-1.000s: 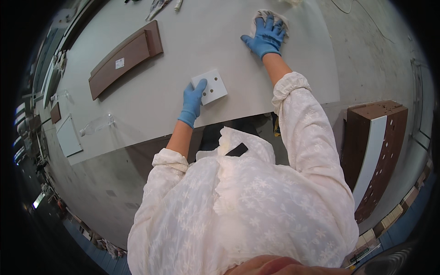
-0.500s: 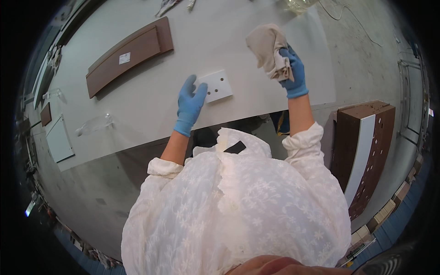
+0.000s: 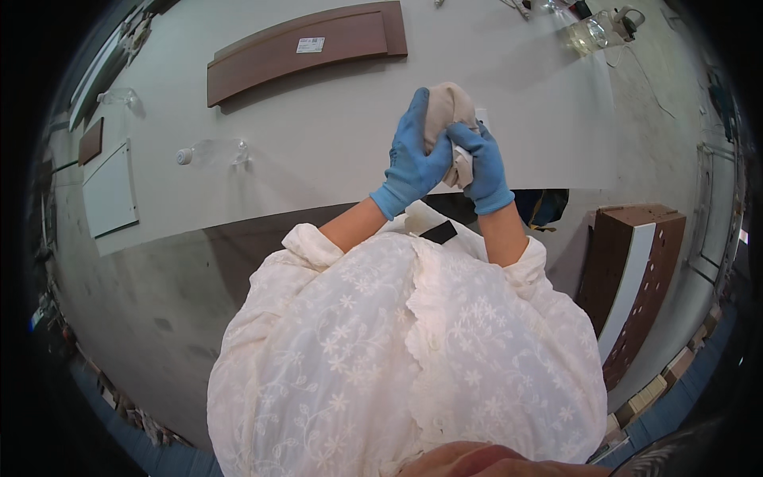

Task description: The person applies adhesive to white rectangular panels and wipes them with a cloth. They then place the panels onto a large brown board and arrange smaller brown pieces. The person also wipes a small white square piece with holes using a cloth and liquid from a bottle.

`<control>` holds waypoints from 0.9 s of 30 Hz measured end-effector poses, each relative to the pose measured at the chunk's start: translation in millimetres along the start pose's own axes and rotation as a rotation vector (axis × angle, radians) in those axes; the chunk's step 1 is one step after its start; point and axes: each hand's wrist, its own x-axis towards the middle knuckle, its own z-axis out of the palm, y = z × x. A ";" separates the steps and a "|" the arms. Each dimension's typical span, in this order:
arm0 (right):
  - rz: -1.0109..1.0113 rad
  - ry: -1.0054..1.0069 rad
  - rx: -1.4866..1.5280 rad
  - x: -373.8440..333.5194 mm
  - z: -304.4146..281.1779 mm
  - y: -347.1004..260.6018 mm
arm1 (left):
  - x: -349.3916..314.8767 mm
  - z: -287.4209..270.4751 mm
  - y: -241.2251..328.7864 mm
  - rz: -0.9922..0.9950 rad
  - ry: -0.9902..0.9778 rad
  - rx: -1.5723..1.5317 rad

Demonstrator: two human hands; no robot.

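Note:
My left hand, in a blue glove, presses against the left side of a bunched beige cloth, its fingers along the edge and its thumb across the front. From the right, my right hand, gloved the same, grips the cloth with its fingers bent over it. Behind the cloth and the right fingers, a small corner of a white panel shows. The rest of that panel is hidden, and I cannot tell whether it lies on the table or is held.
On the white table lie a curved brown board with a label, a clear plastic bottle and a white panel at left. A jug with yellowish liquid stands far right. Stacked brown boards sit beside me.
My right hand has brought the cloth left and inward, and my left hand has come against it. The white panel with holes is now mostly covered. The whole view has shifted.

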 end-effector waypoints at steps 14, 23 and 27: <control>-0.177 0.943 0.129 -219.6 -136.3 98.8 | -41.8 101.2 61.3 0.365 -0.446 -0.518; -0.291 0.873 0.325 -235.4 -132.6 111.3 | -57.4 61.1 -12.1 -0.338 -1.462 0.098; -0.339 0.788 0.146 -186.2 -123.7 78.5 | -46.8 -33.5 -61.5 -0.611 -0.583 -0.169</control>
